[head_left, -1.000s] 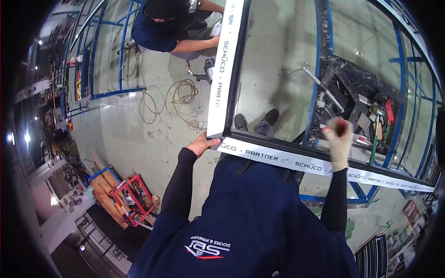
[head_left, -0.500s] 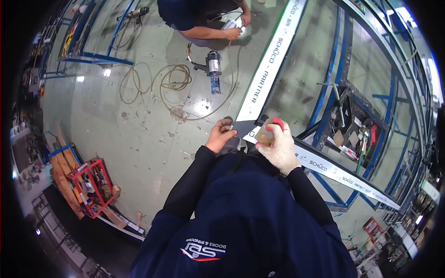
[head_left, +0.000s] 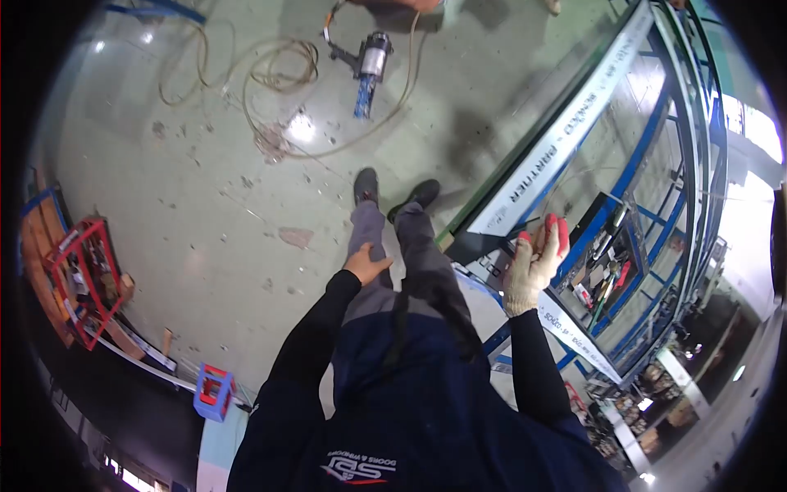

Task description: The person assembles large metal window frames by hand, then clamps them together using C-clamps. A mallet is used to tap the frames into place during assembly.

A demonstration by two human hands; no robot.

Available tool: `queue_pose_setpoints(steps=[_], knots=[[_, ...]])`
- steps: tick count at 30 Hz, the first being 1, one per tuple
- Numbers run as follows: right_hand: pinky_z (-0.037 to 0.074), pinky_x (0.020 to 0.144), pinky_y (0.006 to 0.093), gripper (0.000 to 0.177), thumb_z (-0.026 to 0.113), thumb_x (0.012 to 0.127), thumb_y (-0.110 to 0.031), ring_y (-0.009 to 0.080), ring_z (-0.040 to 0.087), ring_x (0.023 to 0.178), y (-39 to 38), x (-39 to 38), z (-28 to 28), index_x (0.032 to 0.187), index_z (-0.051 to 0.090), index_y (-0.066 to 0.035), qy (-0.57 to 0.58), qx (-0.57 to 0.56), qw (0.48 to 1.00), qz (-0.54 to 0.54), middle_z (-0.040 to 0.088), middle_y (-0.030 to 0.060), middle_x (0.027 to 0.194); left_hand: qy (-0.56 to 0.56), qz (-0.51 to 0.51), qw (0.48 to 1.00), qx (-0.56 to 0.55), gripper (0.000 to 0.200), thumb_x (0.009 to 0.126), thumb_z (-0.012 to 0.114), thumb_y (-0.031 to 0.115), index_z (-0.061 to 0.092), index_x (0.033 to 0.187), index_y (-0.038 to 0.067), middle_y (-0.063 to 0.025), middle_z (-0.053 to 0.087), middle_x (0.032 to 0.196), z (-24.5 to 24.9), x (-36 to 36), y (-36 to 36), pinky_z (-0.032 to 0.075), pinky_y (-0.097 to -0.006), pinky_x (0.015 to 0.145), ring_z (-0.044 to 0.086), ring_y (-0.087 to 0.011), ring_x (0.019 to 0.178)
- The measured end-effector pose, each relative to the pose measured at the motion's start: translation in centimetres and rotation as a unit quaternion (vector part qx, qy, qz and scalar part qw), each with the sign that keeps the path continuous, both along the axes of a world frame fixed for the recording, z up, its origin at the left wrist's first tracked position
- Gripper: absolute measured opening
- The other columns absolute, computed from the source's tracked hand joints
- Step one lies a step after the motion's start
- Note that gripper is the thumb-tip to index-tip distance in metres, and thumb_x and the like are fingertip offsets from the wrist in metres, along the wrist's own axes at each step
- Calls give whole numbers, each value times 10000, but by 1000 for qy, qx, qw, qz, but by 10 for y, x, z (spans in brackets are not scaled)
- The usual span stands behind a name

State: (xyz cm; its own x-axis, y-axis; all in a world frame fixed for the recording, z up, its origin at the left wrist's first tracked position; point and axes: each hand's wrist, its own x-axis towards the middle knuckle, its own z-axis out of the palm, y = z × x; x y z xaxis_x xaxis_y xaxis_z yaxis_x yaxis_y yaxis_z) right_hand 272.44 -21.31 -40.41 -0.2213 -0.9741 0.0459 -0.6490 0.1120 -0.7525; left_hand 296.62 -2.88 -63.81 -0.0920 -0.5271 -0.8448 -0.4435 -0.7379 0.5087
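Note:
My left hand [head_left: 366,264], bare, is over my grey trouser leg with the thumb stretched out from the fingers, and I see nothing in it. On my right hand [head_left: 531,271] is a pale knit glove with red fingertips. Its fingers are bent together beside the frame corner, and a small tan patch shows between them that I cannot make out. Under and beside that hand runs a dark window or door frame [head_left: 566,131] covered with white printed film. Its two bars meet at a corner near my right hand.
A power tool [head_left: 373,61] with a coiled hose [head_left: 283,78] lies on the floor. Blue metal racking [head_left: 648,135] and a tray of tools [head_left: 607,271] are on the right. At left stand a red crate [head_left: 86,279] and wooden boards [head_left: 41,262]; a blue crate [head_left: 215,392] is lower.
My left hand has left the frame corner and dropped towards my leg. My right hand has lifted away from the bar; the amber block it held is no longer clearly visible. My view has shifted.

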Motion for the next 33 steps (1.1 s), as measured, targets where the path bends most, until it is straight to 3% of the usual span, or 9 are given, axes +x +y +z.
queue_pose_setpoints(steps=[1, 2, 4, 6, 8, 10, 13, 17, 33], knots=[[375, 1134, 369, 614, 646, 868, 33, 284, 473, 1333, -1, 2, 0, 1457, 488, -38, 147, 26, 989, -4, 405, 181, 1454, -2, -82, 993, 89, 1060, 769, 741, 601, 329, 1514, -31, -339, 533, 1382, -18, 0, 12, 432, -459, 1100, 517, -451, 1313], [367, 1142, 375, 584, 587, 890, 52, 286, 454, 1361, -2, 0, -6, 1459, 470, -4, 160, -14, 987, 21, 422, 169, 1441, 8, -162, 975, 152, 1038, 759, 761, 564, 318, 1545, 50, -347, 447, 1464, -35, -2, 21, 420, -470, 1116, 469, -465, 1358], [334, 1164, 393, 563, 532, 917, 44, 294, 416, 1401, 0, -3, -17, 1472, 438, 29, 67, -10, 997, -45, 433, 173, 1457, -113, -257, 921, 271, 1056, 744, 770, 518, 267, 1587, 129, -397, 294, 1536, -36, -20, 18, 397, -469, 1140, 410, -497, 1395], [247, 1211, 409, 567, 510, 971, -62, 291, 382, 1443, -1, 0, -20, 1512, 372, 37, 23, 8, 995, -100, 395, 193, 1537, -86, -177, 944, 264, 1039, 737, 772, 509, 267, 1588, 194, -427, 247, 1525, -68, -16, 35, 398, -494, 1136, 395, -542, 1377], [244, 1210, 417, 579, 518, 990, -127, 281, 386, 1441, -2, 6, -22, 1520, 356, 41, -5, 29, 996, -87, 392, 192, 1540, -105, -118, 962, 223, 979, 722, 784, 486, 361, 1549, 178, -362, 377, 1483, -95, -17, 51, 437, -496, 1099, 463, -493, 1335], [269, 1194, 407, 592, 534, 1013, -234, 274, 427, 1404, -4, 3, -27, 1512, 377, 42, 112, 38, 992, -50, 415, 190, 1526, -149, -82, 969, 181, 848, 738, 759, 454, 466, 1469, 139, -303, 437, 1451, -115, -26, 68, 460, -507, 1066, 506, -465, 1286], [345, 1144, 384, 631, 559, 1020, -311, 257, 491, 1334, 3, -4, -28, 1513, 378, 40, 116, 87, 984, -100, 484, 163, 1462, -197, -73, 971, 116, 624, 792, 701, 397, 578, 1320, 89, -252, 528, 1363, -116, -36, 65, 463, -518, 1041, 525, -444, 1243], [423, 1059, 343, 483, 554, 1046, -143, 190, 538, 1225, 8, -2, -24, 1493, 405, -40, 90, 151, 967, -184, 521, 98, 1378, -212, -86, 968, 103, 557, 823, 678, 396, 585, 1284, 96, -201, 525, 1404, -120, -45, 68, 471, -514, 1028, 515, -421, 1262], [411, 1074, 345, 513, 563, 1039, -154, 192, 518, 1248, -1, 7, -25, 1505, 382, -39, 137, 197, 956, -166, 512, 103, 1390, -210, -73, 968, 120, 544, 813, 679, 389, 596, 1258, 86, -211, 501, 1427, -123, -53, 63, 472, -526, 1014, 511, -412, 1272]])
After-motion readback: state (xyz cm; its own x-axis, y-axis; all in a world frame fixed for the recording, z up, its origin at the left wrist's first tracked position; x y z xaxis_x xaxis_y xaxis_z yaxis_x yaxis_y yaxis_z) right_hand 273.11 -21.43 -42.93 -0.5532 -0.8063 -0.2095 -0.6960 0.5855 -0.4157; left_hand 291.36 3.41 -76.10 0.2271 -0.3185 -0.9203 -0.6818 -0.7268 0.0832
